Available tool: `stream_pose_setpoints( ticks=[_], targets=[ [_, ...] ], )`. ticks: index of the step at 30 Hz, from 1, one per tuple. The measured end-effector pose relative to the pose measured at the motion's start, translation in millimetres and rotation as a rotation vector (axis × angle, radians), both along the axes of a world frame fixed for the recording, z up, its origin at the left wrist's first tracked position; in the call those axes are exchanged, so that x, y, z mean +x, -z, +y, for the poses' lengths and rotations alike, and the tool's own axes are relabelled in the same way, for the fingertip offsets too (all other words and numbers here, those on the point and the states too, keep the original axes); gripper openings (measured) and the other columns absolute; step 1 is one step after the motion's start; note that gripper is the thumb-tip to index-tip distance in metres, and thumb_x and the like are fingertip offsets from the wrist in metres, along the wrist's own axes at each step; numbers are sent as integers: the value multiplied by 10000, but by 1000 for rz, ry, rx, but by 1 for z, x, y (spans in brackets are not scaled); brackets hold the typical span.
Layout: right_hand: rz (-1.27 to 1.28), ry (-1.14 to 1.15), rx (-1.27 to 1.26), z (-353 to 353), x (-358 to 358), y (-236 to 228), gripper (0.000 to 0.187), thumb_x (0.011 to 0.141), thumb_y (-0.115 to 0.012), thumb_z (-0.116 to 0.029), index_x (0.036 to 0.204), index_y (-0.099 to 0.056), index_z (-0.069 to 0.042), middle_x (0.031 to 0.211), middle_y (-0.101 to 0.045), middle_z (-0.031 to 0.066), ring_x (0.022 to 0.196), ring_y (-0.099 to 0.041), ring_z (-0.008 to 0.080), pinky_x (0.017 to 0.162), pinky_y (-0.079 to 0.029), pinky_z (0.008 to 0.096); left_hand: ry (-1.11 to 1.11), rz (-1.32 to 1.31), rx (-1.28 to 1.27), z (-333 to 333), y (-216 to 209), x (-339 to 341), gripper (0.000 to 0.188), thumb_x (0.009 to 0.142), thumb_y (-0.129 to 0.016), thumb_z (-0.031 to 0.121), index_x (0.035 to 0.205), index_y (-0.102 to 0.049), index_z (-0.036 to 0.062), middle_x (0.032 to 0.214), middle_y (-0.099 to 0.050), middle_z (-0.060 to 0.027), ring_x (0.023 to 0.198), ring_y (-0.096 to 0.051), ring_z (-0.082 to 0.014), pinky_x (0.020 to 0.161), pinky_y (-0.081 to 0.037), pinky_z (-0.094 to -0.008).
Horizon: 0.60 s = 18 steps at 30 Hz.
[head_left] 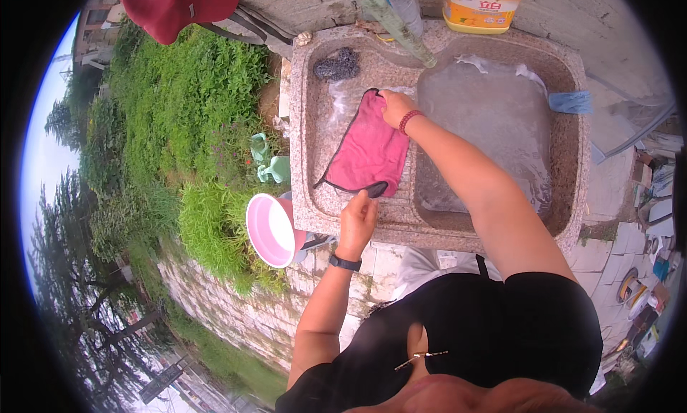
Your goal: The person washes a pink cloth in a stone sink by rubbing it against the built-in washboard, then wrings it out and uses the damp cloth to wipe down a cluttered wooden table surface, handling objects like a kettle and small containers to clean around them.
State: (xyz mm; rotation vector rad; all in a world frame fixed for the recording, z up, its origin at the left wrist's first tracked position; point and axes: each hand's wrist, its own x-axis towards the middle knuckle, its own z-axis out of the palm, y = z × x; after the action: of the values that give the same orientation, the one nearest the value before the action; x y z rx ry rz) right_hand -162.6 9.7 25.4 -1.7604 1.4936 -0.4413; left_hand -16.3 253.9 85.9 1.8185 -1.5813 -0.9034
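Note:
A pink cloth with a dark edging is spread over the ribbed left part of a speckled stone sink. My left hand, with a dark band at the wrist, pinches the cloth's near edge by the sink's front rim. At the far edge, my right hand, a red beaded bracelet on its wrist, grips the cloth's upper corner. Cloudy, slightly foamy water fills the basin to the right. A dark scouring pad lies at the far left of the washing surface, near streaks of suds.
A yellow jug stands behind the sink, beside a slanting pipe. A blue cloth hangs over the right rim. Left of the sink are a pink bucket, green plants and a red cap.

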Motion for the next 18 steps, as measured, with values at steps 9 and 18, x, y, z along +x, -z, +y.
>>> stream_pose_setpoints(
  ticks=[9,18],
  targets=[
    [151,48,20,28,59,-4,415,779,-674,-376,1015,-597,-43,1077,-608,168,977,-605,368,780,-505,458,573,-517,-91,-27,16,8,571,836,-568,497,1217,-524,74,1442,-361,-164,1377,-211,-392,1083,-164,-611],
    [310,-211,-327,95,70,-3,237,760,-664,-310,796,-626,-79,921,-569,110,856,-595,301,720,-510,425,624,-416,87,-28,9,16,759,792,-563,600,1285,-501,26,1490,-249,-201,1400,-150,-395,1091,-120,-620]
  ],
)
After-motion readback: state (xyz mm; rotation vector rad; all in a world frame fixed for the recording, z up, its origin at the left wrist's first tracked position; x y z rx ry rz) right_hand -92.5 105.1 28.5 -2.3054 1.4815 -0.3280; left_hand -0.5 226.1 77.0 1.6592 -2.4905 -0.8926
